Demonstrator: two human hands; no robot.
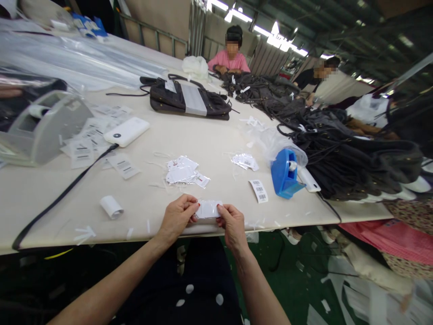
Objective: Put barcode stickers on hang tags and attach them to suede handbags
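Observation:
Between my hands, over the table's front edge, is a small white tag (208,209) with a shiny clear cover. My left hand (180,215) pinches its left end between thumb and fingers. At the other end, my right hand (231,222) is closed on it the same way. Just beyond lies a loose pile of white hang tags (184,171) with strings. Farther right are a smaller pile of tags (245,161) and a barcode sticker strip (258,191). Beside the strip stands a blue tape dispenser (284,174).
Dark garments (355,158) are heaped along the right side. A folded black bundle with a white band (194,103) lies at the back. On the left are a grey dispenser (50,126), printed labels (83,151), a white power bank (126,132) with a black strap, and a paper roll (111,206). Two people work beyond.

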